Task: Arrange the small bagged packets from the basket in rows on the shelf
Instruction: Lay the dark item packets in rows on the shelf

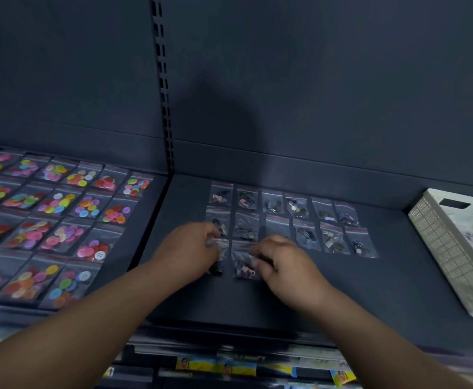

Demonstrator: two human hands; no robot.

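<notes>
Forearms reached from 6 o'clock onto a dark shelf (370, 290). Left hand (193, 248) pinched the corner packet (217, 269); right hand (283, 262) pinched the purple-filled packet (243, 270). Packet rows (286, 217) lay at 12 o'clock, white basket (437, 240) at 3, button bags (61, 203) at 9.

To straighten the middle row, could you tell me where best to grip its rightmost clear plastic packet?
I'd pinch the clear plastic packet at its near right corner, coming from the front right: it lies flat, with neighbours at its left and back edges only.
</notes>
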